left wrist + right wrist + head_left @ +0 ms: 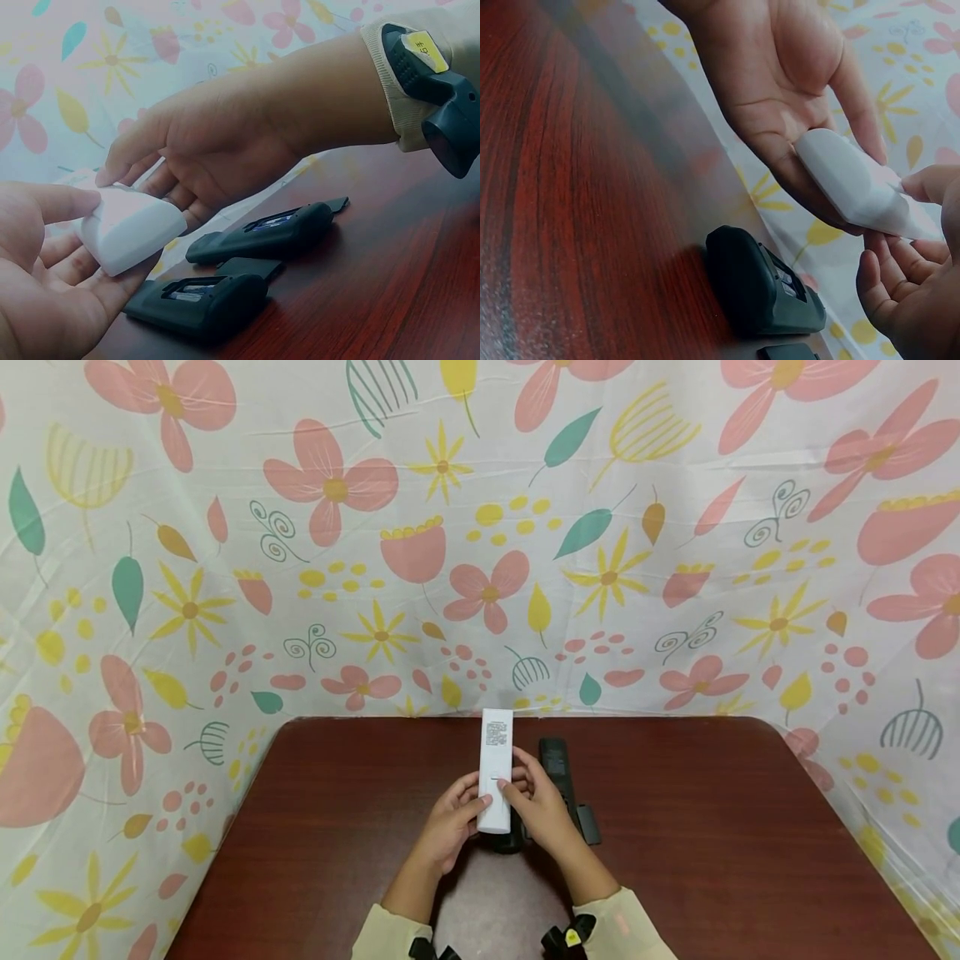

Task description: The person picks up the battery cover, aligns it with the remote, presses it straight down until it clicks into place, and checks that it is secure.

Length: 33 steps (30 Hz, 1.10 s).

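Note:
A white remote [496,768] with a printed label is held up above the table, its back facing the head camera. My left hand [448,825] grips its lower left side, thumb on the back face. The right hand [545,810] holds it from the other side, thumb on the back near a small mark. In the left wrist view the white remote [135,225] lies between my left hand [45,262] and right hand [217,142]. The right wrist view shows the remote [855,180] resting on the left hand's fingers, the right thumb touching it.
Two black remotes [262,234] [199,304] with open battery bays and batteries inside lie on the brown table [337,827], below and right of the hands. A loose black cover [588,824] lies beside them. A flowered cloth [420,635] hangs behind the table.

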Available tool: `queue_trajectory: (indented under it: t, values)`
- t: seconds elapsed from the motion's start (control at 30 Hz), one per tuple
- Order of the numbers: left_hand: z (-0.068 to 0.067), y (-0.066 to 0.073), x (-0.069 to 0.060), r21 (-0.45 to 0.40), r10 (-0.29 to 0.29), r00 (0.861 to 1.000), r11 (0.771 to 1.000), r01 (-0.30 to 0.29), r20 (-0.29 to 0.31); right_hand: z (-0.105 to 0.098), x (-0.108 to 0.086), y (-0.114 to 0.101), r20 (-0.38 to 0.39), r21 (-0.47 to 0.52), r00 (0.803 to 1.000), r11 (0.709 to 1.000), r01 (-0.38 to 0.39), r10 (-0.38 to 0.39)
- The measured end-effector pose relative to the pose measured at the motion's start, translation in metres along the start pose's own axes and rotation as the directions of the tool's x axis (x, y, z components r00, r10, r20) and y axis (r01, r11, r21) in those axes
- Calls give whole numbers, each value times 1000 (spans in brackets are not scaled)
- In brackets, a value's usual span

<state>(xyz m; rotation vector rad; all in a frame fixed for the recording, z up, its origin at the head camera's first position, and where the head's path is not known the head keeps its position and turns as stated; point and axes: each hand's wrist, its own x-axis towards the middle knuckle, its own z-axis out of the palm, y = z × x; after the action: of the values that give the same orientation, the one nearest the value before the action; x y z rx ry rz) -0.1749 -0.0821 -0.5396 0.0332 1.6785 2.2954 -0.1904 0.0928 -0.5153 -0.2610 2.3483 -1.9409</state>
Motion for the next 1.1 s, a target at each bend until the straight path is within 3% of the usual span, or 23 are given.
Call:
queue_trajectory:
  t: [0.33,0.6,1.1]
  values:
    - [-1,-2,1,13,1,1000,1000,-1,1,0,0,-2,-9,-15,999,999,-35,35]
    - [-1,-1,1,11,6,1000,1000,-6,4,-3,-10,-32,30,-5,999,1000,-24,24]
    - [0,-1,1,4,-2,1000,1000,2,4,-3,-11,-33,29,-10,999,999,-44,44]
